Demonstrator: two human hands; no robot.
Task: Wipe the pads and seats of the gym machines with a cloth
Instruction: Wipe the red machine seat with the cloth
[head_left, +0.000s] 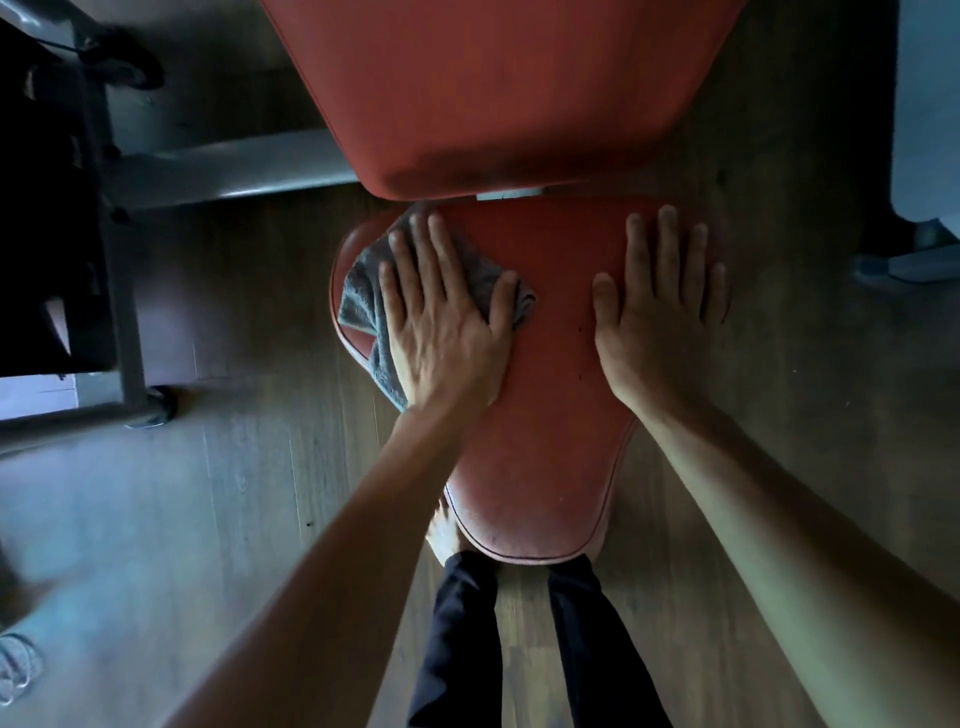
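Red vinyl covers the seat (545, 415) under both our hands. Our left hand (447, 332) lies flat on a grey cloth (363, 291), its fingers (431, 249) straight and spread wide, pressing the cloth onto the seat's left half and curling round nothing. The cloth is bunched under the palm and fingers. It spills out past the little finger to the seat's left edge and shows again beside the thumb. Our right hand (654, 322) rests bare and flat on the seat's right half, its fingers (667, 239) straight and slightly fanned, holding nothing, apart from the cloth. Just beyond the fingertips of both hands is the red back pad (493, 93), its lower edge overhanging the seat's far end, with a small pale bracket (506, 196) in the gap between them. Back toward our wrists the seat narrows and ends above our dark trouser legs (457, 649) and a bare foot (444, 530) on the wood-look floor (234, 493). Well out to the left of the left fingers stands a grey metal machine frame (124, 322). Far to the right of the right fingers is a pale shape too blurred to name.
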